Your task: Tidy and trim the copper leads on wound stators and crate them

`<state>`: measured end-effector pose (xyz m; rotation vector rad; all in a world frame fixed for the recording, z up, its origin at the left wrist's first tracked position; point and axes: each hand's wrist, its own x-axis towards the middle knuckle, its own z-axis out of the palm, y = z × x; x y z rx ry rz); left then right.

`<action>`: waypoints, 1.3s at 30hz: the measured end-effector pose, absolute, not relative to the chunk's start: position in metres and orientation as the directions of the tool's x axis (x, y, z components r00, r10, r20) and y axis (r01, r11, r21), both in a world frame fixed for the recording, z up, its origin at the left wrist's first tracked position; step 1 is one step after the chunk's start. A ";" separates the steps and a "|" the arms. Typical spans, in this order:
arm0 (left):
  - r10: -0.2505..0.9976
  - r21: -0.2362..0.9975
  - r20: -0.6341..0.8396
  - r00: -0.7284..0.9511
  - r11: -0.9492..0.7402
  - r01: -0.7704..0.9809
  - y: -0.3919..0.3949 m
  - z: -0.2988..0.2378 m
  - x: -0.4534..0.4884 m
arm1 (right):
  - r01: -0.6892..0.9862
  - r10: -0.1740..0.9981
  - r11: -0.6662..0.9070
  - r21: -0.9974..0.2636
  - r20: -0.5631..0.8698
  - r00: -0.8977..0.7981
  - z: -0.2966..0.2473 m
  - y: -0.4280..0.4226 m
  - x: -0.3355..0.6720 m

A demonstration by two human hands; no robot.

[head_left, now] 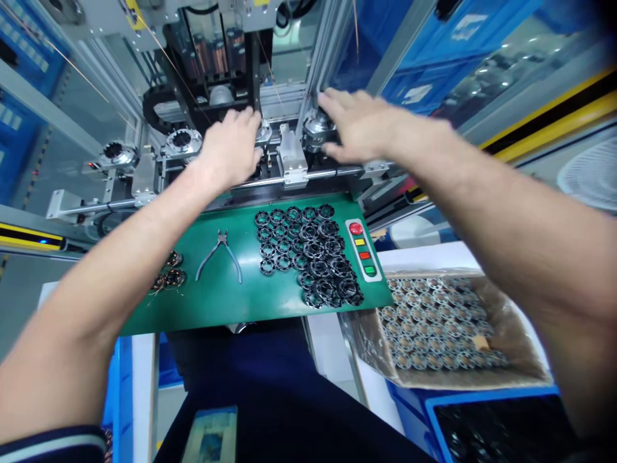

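My left hand (232, 148) reaches over the machine's front rail, at a round metal fixture (264, 132) that it partly covers. Its thumb stands apart from the fingers, and I see nothing held. My right hand (357, 125) is stretched out with thumb spread, beside and partly over another round fixture (317, 128); contact there is hard to judge. Left of my left hand, two more fixtures, one nearer (183, 141) and one farther out (116, 153), carry dark slotted ring parts.
On the green bench (231, 308) lie cutting pliers (220, 254), several black ring parts (313, 249), copper-wound rings (173, 278) and a button panel (364, 251). A lined box (520, 341) of metal rings stands at right. Thin copper wires (168, 61) cross above the rail.
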<state>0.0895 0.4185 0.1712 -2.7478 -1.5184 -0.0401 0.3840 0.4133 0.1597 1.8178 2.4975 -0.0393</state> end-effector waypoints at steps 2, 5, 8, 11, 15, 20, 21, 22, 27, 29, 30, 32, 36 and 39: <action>0.863 0.051 0.047 0.502 -0.504 0.862 0.407 0.149 0.089 | 0.948 0.950 0.313 -0.059 0.020 -0.312 0.137 0.394 0.385; 0.838 0.160 0.043 0.544 -0.543 0.825 0.410 0.138 0.071 | 0.938 0.944 0.315 -0.147 0.151 -0.293 0.122 0.378 0.385; 0.829 0.193 0.150 0.539 -0.559 0.806 0.415 0.156 0.011 | 0.932 0.941 0.307 -0.191 0.208 -0.268 0.120 0.374 0.382; 0.916 0.115 0.230 0.329 -0.361 0.925 0.402 0.182 -0.079 | 0.926 0.935 0.312 -0.213 0.240 -0.260 0.117 0.373 0.379; 0.965 0.101 0.125 0.233 -0.246 0.964 0.375 0.184 -0.174 | 0.929 0.939 0.302 -0.213 0.236 -0.251 0.119 0.373 0.379; 0.973 0.126 0.074 0.220 -0.228 0.965 0.392 0.174 -0.178 | 0.936 0.938 0.302 -0.182 0.229 -0.258 0.144 0.386 0.338; 0.971 0.131 0.095 0.220 -0.231 0.964 0.400 0.174 -0.165 | 0.931 0.930 0.318 -0.179 0.250 -0.269 0.148 0.389 0.319; 0.966 0.137 0.126 0.226 -0.243 0.960 0.406 0.174 -0.148 | 0.924 0.919 0.340 -0.177 0.273 -0.286 0.150 0.392 0.298; 0.896 0.198 0.212 0.391 -0.431 0.880 0.404 0.159 -0.068 | 0.896 0.891 0.415 -0.159 0.272 -0.364 0.142 0.399 0.225; 0.881 0.232 0.265 0.391 -0.452 0.861 0.386 0.154 -0.064 | 0.906 0.897 0.391 -0.163 0.285 -0.336 0.140 0.397 0.234; 0.877 0.251 0.307 0.370 -0.449 0.858 0.372 0.152 -0.070 | 0.915 0.903 0.366 -0.170 0.305 -0.304 0.141 0.395 0.246; 0.869 0.290 0.398 0.294 -0.424 0.858 0.336 0.149 -0.096 | 0.933 0.915 0.298 -0.202 0.339 -0.219 0.144 0.390 0.278; 0.857 0.362 0.513 0.060 -0.279 0.889 0.235 0.123 -0.160 | 0.919 0.938 0.255 -0.300 0.309 -0.159 0.149 0.368 0.335; 0.847 0.395 0.518 -0.119 -0.114 0.912 0.155 0.079 -0.190 | 0.875 0.911 0.300 -0.380 0.385 -0.145 0.141 0.323 0.361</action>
